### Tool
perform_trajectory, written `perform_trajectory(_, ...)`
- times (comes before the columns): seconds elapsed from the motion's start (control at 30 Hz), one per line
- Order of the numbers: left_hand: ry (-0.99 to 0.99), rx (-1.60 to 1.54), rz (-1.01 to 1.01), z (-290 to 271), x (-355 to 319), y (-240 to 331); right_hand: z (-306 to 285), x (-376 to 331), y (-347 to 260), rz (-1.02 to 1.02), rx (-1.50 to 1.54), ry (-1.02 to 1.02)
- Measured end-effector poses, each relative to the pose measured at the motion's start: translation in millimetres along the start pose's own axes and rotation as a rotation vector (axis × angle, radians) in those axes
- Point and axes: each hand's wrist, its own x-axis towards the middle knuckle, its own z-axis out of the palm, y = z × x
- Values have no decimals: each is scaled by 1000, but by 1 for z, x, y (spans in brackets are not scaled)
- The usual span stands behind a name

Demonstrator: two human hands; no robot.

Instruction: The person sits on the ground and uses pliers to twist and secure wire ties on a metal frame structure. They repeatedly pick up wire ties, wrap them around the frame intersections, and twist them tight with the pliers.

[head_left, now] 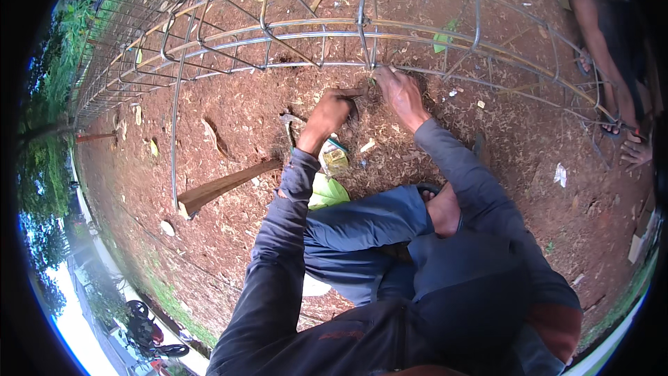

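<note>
A long cage of steel rebar (417,29), with bars joined by bent stirrups, curves across the far side. My right hand (403,97) reaches its nearest bar, fingertips pressed together against the steel; whatever they pinch is too small to make out. Just left of it, my left hand (327,117) is closed in a fist, the thumb side toward the right hand. Something dark shows at that fist, perhaps a tool handle, but its kind is unclear. On the soil beside my left wrist lies a small metal-headed tool (287,120), partly hidden.
A wooden stake (226,186) lies at left near a thin upright rod (174,125). A yellow packet (335,157) and a green leaf (327,191) lie by my knee. At the right edge, another person's hands (634,151) are near the cage end. A motorcycle (149,331) stands lower left.
</note>
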Motion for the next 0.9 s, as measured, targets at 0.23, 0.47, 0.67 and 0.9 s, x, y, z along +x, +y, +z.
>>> perform_trajectory(0.23, -84, -847, -147, 32, -7, 10, -3, 3, -47, 547, 741, -11)
perform_trajectory(0.47, 177, -946, -95, 88, 9, 30, 28, -9, -55, 1092, 1851, -96)
perform_trajectory(0.67, 258, -791, -62, 96, -22, 54, 26, -6, -47, 1214, 2081, -284)
perform_trajectory(0.9, 1005, 440, 24, 54, -74, -78, 42, 14, -51, 1195, 2328, 227)
